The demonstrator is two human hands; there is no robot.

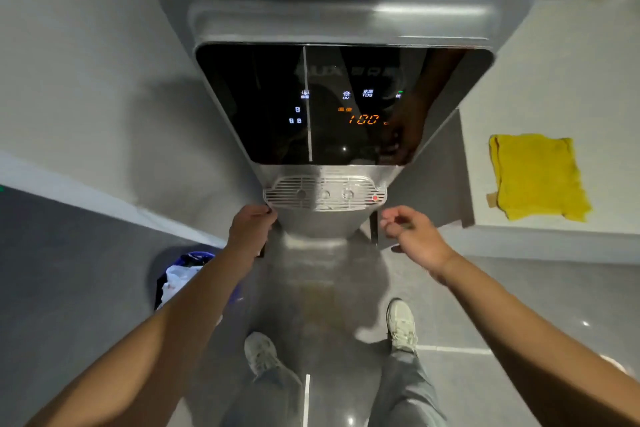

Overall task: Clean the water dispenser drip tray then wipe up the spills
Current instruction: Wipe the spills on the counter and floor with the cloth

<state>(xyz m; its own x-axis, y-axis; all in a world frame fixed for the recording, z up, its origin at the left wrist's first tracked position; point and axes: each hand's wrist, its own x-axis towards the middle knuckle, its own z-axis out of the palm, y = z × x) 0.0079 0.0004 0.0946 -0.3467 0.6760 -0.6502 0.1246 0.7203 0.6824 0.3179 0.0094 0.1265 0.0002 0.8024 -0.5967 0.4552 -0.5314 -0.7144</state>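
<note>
A tall silver water dispenser [346,17] stands in front of me, its black display panel reading 100. Below the panel sits the white slotted drip tray [323,192] with a red spot at its right end. My left hand [251,227] is at the tray's left corner, fingers curled against its edge; whether it grips the tray is unclear. Just right of the tray hovers my right hand [414,236], fingers loosely curled and holding nothing. A yellow cloth [538,177] lies flat on the white counter to the right. A yellowish spill [322,302] marks the floor before the dispenser.
A bin with a blue liner and white rubbish [183,277] stands on the floor at the left, by the wall. The white counter [554,80] runs along the right. My two feet in pale shoes [401,326] stand on the grey tiled floor.
</note>
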